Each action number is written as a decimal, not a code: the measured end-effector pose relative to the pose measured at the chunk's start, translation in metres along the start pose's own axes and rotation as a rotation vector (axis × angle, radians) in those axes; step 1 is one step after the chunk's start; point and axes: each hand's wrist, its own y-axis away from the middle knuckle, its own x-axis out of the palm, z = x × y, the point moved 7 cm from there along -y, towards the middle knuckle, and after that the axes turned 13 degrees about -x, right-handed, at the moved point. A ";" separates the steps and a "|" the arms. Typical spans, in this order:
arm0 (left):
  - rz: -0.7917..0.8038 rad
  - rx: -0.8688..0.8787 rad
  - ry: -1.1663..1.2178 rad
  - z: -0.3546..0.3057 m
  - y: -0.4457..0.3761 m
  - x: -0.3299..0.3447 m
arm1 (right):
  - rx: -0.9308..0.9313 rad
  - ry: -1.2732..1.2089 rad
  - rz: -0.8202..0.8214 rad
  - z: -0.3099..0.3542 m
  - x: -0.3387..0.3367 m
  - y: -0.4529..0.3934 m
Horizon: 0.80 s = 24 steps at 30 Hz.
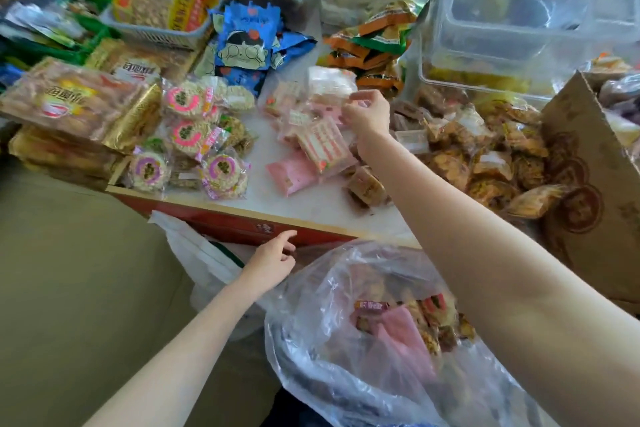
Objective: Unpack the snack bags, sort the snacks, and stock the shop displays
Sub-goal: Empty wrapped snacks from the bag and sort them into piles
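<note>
A big clear plastic bag (346,374) sits open in front of me, with pink and brown snack packets (408,319) inside. My right hand (367,113) reaches over the white counter (266,146), its fingers curled just above a pile of pink and clear-wrapped packets (311,139). A blurred white packet (329,80) lies at its fingertips; whether the fingers pinch anything is unclear. My left hand (273,260) hovers by the counter's red front edge (242,227), fingers loosely curled and holding nothing.
Round rice cakes (187,135) lie left of the pink pile and brown snack packets (485,156) to its right. Blue packets (246,35), orange-green packets (377,38), a basket (156,31) and clear bins (519,17) stand behind. A cardboard box (588,184) is at the right.
</note>
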 end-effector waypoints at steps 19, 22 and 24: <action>0.110 0.237 -0.671 -0.028 0.019 0.089 | 0.246 0.521 0.509 -0.122 -0.202 0.205; 0.139 0.165 -0.588 -0.033 0.013 0.089 | 0.215 0.768 0.714 -0.166 -0.176 0.229; 0.122 0.178 -0.475 -0.044 0.012 0.083 | 0.138 0.789 0.715 -0.182 -0.154 0.232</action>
